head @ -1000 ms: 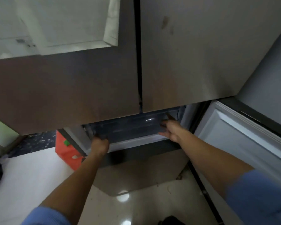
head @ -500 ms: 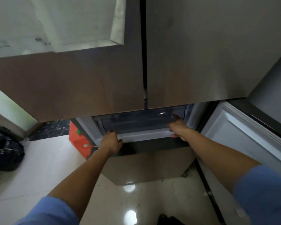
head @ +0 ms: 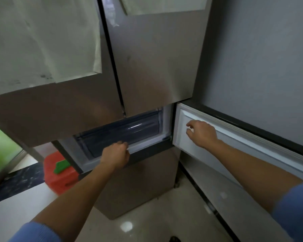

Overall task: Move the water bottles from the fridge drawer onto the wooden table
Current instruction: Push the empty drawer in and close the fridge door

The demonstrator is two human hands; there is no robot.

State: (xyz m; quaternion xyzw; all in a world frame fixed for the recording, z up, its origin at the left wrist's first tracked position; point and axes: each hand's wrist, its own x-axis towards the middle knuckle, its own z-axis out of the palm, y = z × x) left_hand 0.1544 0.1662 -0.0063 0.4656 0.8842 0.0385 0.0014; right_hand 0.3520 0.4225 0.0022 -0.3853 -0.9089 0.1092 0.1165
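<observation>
The left hand [head: 116, 154] gripped the drawer [head: 122, 131] front rim. Right of the drawer, the right hand [head: 202, 133] hung loosely curled and empty by the door [head: 248, 143].

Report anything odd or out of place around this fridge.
Wrinkled sheets cover the fridge doors, the left one hanging crooked with a folded edge. A red container sits on the floor beside them. No spill shows.

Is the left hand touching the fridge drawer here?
Touching. In the head view the left hand curls its fingers over the front rim of the fridge drawer.
</observation>
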